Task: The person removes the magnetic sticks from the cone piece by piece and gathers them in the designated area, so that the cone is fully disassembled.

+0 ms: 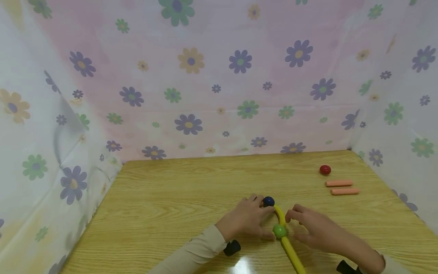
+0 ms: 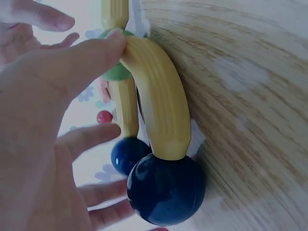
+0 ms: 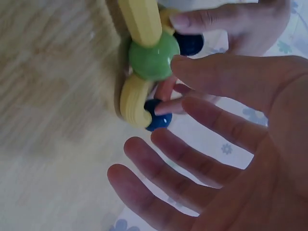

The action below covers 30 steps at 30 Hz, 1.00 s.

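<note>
A toy build of magnetic-looking pieces lies on the table: a green ball (image 1: 280, 231) joins a straight yellow rod (image 1: 293, 255) and two curved yellow rods (image 2: 166, 103) (image 2: 126, 106). Blue balls (image 2: 166, 189) (image 2: 129, 156) cap both curves. My left hand (image 1: 248, 217) reaches over the build, thumb tip at the green ball where a curve meets it, other fingers extended around the blue balls. In the head view it hides one curve. My right hand (image 1: 316, 228) is beside the green ball, fingers spread and loosely bent, holding nothing. A reddish piece (image 3: 166, 87) shows between the blue balls.
At the right rear of the wooden table (image 1: 191, 190) lie a red ball (image 1: 325, 169) and two orange rods (image 1: 338, 183) (image 1: 345, 191). Flower-printed cloth (image 1: 219, 76) stands around the back and both sides. Dark camera pieces (image 1: 232, 247) sit at the wrists.
</note>
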Available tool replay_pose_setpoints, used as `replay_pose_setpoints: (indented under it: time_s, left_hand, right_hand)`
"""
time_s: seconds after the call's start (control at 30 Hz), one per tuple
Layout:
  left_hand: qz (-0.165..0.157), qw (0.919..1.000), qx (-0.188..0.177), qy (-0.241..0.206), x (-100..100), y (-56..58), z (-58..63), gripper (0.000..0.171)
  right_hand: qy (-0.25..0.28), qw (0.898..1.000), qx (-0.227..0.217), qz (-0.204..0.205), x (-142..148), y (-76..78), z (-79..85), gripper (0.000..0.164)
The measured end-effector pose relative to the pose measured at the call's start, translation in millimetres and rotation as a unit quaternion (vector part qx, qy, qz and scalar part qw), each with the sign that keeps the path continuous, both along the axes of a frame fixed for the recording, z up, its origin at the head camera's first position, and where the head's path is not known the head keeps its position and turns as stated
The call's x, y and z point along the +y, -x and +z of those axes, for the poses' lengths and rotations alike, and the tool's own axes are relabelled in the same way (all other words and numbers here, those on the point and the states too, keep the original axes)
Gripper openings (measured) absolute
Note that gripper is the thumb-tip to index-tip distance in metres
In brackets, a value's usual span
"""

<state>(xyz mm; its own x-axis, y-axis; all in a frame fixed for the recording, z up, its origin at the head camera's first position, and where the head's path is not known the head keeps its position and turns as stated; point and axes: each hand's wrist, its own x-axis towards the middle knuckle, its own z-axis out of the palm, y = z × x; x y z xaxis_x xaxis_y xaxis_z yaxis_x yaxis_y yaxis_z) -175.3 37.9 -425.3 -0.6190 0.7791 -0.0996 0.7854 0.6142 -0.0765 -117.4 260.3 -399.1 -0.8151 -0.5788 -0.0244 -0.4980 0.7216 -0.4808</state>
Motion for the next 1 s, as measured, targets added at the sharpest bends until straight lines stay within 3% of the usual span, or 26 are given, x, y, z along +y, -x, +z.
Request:
replay_pose_setpoints:
  time_s: [0.2, 0.37, 0.47, 0.53, 0.6, 0.7, 0.77, 0.87, 1.0]
  left_hand:
    - [0.052, 0.9982, 0.027, -0.014, -1, -4.7, -3.7, 0.081]
    - [0.126, 0.9913, 0.035, -0.015, 2, -7.4, -5.9, 0.089]
    - [0.143, 0.9885, 0.033, -0.036, 1, -7.5, -7.8, 0.089]
    - [0.117, 0.9910, 0.035, -0.054, 0, -5.3, -8.3, 0.083]
    - [0.069, 0.9948, 0.030, -0.069, -1, -1.8, -8.8, 0.073]
    - [-0.009, 0.9978, 0.001, -0.065, -1, 3.4, -8.7, 0.059]
    - [-0.041, 0.9971, -0.021, -0.061, -2, 5.2, -8.6, 0.055]
    - [-0.058, 0.9968, -0.022, -0.051, -4, 7.1, -8.8, 0.055]
    - [-0.058, 0.9976, -0.008, -0.037, -6, 9.2, -7.8, 0.057]
  right_hand:
    - [0.000, 1.000, -0.016, -0.024, -9, -7.4, -13.9, 0.032]
    - [-0.009, 0.999, 0.022, -0.038, -14, -8.9, -23.3, 0.037]
    - [-0.017, 0.997, 0.049, -0.052, -15, -7.6, -26.7, 0.037]
    - [-0.019, 0.996, 0.063, -0.056, -16, -5.9, -28.0, 0.038]
    - [-0.022, 0.995, 0.075, -0.058, -17, -4.0, -28.8, 0.040]
    - [-0.029, 0.994, 0.080, -0.065, -17, -2.1, -29.5, 0.041]
    - [-0.038, 0.994, 0.079, -0.072, -16, -1.0, -29.8, 0.041]
    - [-0.046, 0.992, 0.083, -0.085, -16, 0.7, -30.5, 0.039]
    - [-0.056, 0.988, 0.100, -0.106, -15, 4.2, -32.0, 0.036]
